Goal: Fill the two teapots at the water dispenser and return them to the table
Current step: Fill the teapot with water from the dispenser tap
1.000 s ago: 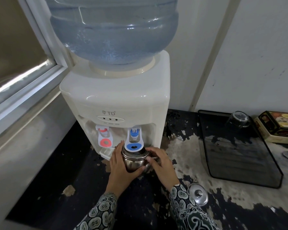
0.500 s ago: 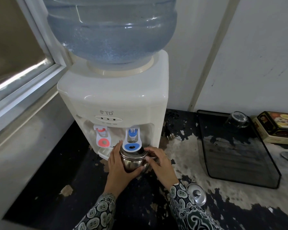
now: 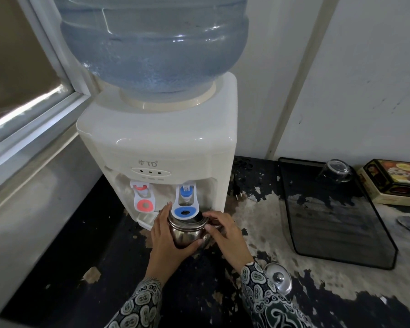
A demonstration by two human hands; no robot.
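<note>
The water dispenser point(image 3: 166, 147) stands on the table point(image 3: 258, 223) at the back, against the wall, with the window point(image 3: 21, 74) to its left and the water bottle point(image 3: 152, 41) seated on its top. I hold the teapot point(image 3: 187, 230) before its front, under the right-hand tap point(image 3: 186, 202); the other tap point(image 3: 143, 196) is to the left. My left hand point(image 3: 168, 242) is on the teapot's left side, my right hand point(image 3: 227, 235) on its right. The lid point(image 3: 278, 278) lies on the table just right of my right sleeve point(image 3: 263, 294). Farther right lies a tray point(image 3: 336, 223) with a glass point(image 3: 336, 171) at its far end, and a tin point(image 3: 393, 181) right of that.
</note>
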